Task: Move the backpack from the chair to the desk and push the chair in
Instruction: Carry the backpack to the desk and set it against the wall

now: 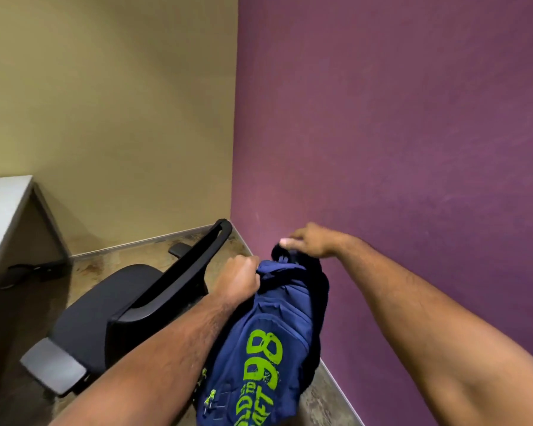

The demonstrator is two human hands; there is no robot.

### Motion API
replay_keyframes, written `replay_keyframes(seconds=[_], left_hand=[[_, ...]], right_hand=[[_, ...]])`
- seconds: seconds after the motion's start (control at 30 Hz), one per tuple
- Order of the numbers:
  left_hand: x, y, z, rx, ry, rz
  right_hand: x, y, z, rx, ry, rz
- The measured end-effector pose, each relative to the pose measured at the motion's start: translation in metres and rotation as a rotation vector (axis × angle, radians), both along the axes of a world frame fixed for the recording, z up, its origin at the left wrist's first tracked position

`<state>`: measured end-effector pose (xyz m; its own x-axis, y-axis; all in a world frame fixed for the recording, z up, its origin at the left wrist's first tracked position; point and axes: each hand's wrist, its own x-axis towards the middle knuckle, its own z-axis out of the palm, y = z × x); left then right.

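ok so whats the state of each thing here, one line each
backpack: lifted off the seat, held at its top
left hand: fisted on the backpack's top
right hand: gripping the dark top strap
chair: seat bare, not pushed in
desk: visible part bare

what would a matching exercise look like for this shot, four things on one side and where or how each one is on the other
Things:
1. backpack
2. chair
3. desk
4. left hand

States:
A. white top, at the far left edge of view
B. closed in a fist on blue fabric
C. seat bare, standing out from the desk
D. blue with green print, held up by both hands

Pairs: 1-D, 2-C, 3-A, 4-B
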<state>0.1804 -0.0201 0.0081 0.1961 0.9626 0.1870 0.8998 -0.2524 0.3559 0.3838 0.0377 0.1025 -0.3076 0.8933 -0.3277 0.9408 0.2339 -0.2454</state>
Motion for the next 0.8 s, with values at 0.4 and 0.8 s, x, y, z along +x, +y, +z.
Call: replay_keyframes(seconds=[0.4,0.8], left_hand=[[-0.006,0.026,-0.004,0.029,0.007,-0.102],[0.020,0.139,0.003,0.067,-0.081,-0.071]], right_hand=[[0.014,-0.010,-0.072,0.059,0.027,-0.063],[0.036,0.084,-0.074,0.525,0.062,-0.100]])
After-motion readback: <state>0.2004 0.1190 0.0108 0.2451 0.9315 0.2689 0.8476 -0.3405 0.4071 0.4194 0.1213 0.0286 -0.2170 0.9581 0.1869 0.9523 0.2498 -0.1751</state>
